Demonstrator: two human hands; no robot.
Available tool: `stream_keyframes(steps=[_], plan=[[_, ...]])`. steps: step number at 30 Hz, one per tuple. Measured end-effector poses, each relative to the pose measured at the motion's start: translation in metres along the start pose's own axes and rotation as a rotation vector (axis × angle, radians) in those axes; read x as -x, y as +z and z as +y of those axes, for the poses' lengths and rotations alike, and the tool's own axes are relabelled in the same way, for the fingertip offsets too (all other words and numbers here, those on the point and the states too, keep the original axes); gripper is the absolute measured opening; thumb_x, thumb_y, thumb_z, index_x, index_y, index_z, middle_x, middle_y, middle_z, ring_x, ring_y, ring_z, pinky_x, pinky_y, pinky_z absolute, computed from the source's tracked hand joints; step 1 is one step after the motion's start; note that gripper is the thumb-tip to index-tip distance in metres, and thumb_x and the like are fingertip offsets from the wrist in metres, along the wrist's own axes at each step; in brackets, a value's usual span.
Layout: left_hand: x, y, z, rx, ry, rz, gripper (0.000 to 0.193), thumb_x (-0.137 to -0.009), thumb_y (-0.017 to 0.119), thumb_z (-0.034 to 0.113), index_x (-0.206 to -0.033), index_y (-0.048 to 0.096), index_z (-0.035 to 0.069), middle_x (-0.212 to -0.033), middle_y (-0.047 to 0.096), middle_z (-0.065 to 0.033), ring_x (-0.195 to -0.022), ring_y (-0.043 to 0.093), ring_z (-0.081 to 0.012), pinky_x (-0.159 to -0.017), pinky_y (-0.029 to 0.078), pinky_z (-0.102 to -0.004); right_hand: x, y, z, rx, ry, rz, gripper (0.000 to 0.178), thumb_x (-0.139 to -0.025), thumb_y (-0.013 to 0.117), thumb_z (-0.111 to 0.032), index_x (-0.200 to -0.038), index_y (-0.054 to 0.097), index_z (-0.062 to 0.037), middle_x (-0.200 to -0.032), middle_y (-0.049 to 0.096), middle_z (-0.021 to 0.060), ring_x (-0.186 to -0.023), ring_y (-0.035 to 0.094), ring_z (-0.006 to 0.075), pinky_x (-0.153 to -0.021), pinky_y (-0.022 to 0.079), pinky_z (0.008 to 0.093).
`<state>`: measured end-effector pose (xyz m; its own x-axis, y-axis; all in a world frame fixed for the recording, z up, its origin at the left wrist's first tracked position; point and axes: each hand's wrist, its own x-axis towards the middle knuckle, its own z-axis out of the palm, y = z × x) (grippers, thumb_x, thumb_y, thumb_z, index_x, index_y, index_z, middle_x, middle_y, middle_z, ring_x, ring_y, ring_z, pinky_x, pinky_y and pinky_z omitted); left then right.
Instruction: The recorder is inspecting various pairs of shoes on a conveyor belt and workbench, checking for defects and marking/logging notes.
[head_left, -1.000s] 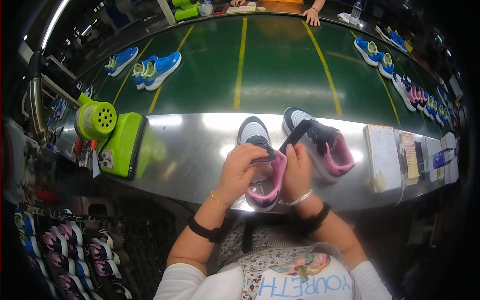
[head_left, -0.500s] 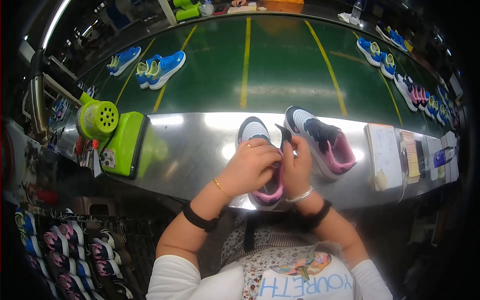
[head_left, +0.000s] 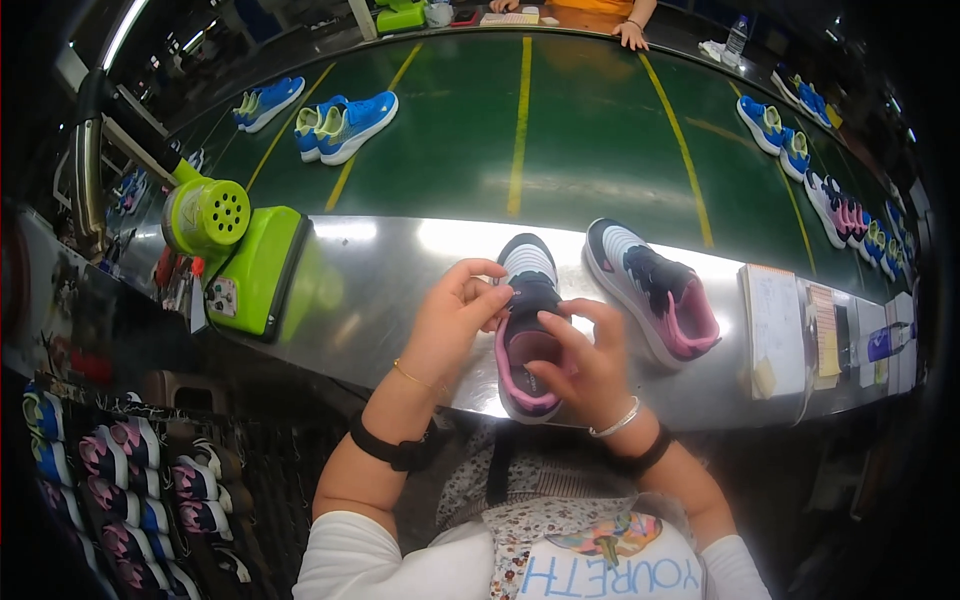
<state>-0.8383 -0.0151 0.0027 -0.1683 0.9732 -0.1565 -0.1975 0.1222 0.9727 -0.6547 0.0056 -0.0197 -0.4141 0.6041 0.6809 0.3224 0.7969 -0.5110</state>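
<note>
A sneaker (head_left: 530, 264) with a white striped toe, black upper and pink collar lies on the metal ledge in front of me, toe away. My left hand (head_left: 455, 318) is at its left side, thumb and index finger pinched together at the black upper. My right hand (head_left: 592, 365) is on its right side, fingers curved and apart; the fingertips touch the black strap area and the thumb reaches over the pink-lined opening. A matching sneaker (head_left: 655, 290) stands just to the right, untouched by either hand.
A green machine (head_left: 262, 270) with a round perforated head stands left. Papers (head_left: 775, 325) lie right. Beyond the ledge, a green conveyor (head_left: 450, 140) carries blue shoes (head_left: 358, 125) and other pairs. Across it, a co-worker's hand (head_left: 630, 36) rests at the edge. Racked shoes (head_left: 125, 500) stand lower left.
The black strap that my right hand held up lies down across the shoe. My left hand has drawn back to the shoe's left side, and my right fingers have spread. A co-worker's hand has appeared.
</note>
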Motion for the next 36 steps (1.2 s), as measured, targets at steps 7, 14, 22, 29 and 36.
stream_keyframes(steps=[7, 14, 22, 29, 36], plan=[[0.005, -0.020, -0.012, -0.003, -0.064, -0.014, 0.018, -0.086, 0.061, 0.011, -0.100, 0.053, 0.003, -0.070, 0.053, 0.0019, -0.063, 0.051, -0.0058, -0.058, 0.040, -0.0177, 0.004, 0.010, 0.009, 0.061, -0.032, -0.029, 0.029, -0.063, 0.068, 0.001, -0.089, 0.067, -0.0116, -0.089, 0.053, 0.0051, -0.083, 0.051, 0.0245, -0.072, 0.043, 0.0358], [0.019, -0.016, -0.060, 0.468, -0.213, 0.004, 0.014, -0.090, 0.057, 0.014, -0.098, 0.048, 0.007, -0.071, 0.054, 0.0018, -0.060, 0.051, -0.0056, -0.054, 0.040, -0.0172, 0.009, 0.015, 0.006, -0.008, 0.036, 0.016, 0.030, -0.064, 0.066, 0.004, -0.090, 0.067, -0.0109, -0.087, 0.051, 0.0053, -0.081, 0.051, 0.0240, -0.071, 0.042, 0.0350], [0.029, -0.004, -0.076, 0.187, -0.096, 0.213, 0.013, -0.089, 0.060, 0.016, -0.093, 0.051, 0.007, -0.075, 0.055, 0.0027, -0.061, 0.049, -0.0042, -0.055, 0.039, -0.0193, 0.027, -0.015, 0.011, -0.208, 0.092, -0.145, 0.050, -0.071, 0.071, -0.008, -0.118, 0.054, -0.0083, -0.114, 0.051, 0.0120, -0.107, 0.049, 0.0309, -0.092, 0.040, 0.0385], [0.067, 0.020, -0.023, -0.928, 0.730, 0.019, 0.028, -0.072, 0.074, 0.019, -0.089, 0.059, 0.004, -0.085, 0.059, -0.0112, -0.078, 0.056, -0.0287, -0.070, 0.045, -0.0351, 0.021, -0.104, 0.054, 0.235, 0.425, -0.022, 0.058, -0.060, 0.078, -0.009, -0.112, 0.053, -0.0067, -0.127, 0.041, 0.0186, -0.111, 0.047, 0.0344, -0.095, 0.039, 0.0371], [0.069, 0.050, -0.022, -1.314, 0.576, -0.336, 0.075, -0.068, 0.072, 0.018, -0.135, 0.040, 0.020, -0.087, 0.053, -0.0115, -0.082, 0.056, -0.0288, -0.074, 0.046, -0.0387, 0.037, -0.087, 0.011, 0.029, 0.476, -0.379, 0.039, -0.057, 0.077, -0.006, -0.090, 0.058, -0.0026, -0.109, 0.046, 0.0159, -0.085, 0.053, 0.0279, -0.071, 0.047, 0.0336]])
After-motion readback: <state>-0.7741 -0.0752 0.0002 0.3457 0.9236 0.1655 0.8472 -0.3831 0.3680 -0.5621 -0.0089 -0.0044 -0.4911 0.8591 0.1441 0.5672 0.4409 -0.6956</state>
